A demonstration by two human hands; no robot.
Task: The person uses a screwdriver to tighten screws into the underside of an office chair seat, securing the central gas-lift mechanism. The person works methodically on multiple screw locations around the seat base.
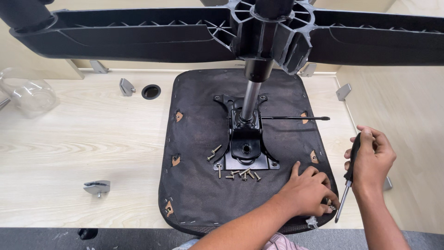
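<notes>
Head view: left hand [307, 190] pinches small hardware at the seat base [199, 139] corner, steadying it, while right hand [370, 159] grips a screwdriver [348, 180] tip-down, ready beside it.

Clear plastic container [28, 95] far left on pale wooden table [69, 143]; round cable hole [151, 91]; metal bracket [97, 187] near front.

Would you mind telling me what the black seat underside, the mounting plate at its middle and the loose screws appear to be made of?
The black seat underside looks like woven fabric stapled over wood: pale board shows through small cut-outs. The glossy black mounting plate seems painted metal, judging by its sharp highlights. The loose screws look like brass-toned or zinc-plated metal; which of the two is unclear. The left hand rests on the fabric; the right hand grips a black-handled screwdriver.
</notes>
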